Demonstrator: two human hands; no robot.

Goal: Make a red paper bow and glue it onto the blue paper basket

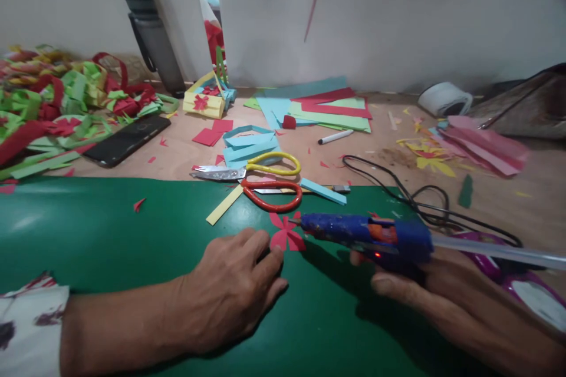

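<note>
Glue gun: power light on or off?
On: a small red light glows on the blue glue gun, held in the right hand. Cannot tell how hot it is.

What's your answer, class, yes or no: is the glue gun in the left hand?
No, the right hand grips the blue glue gun.

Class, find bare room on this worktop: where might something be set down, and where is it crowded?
The widest bare patch is green mat between the phone and left forearm, broken by a red scrap. Another lies between the left hand and right hand, nearer than the red flower and glue gun. Crowded: around the scissors and the heaped paper strips.
</note>
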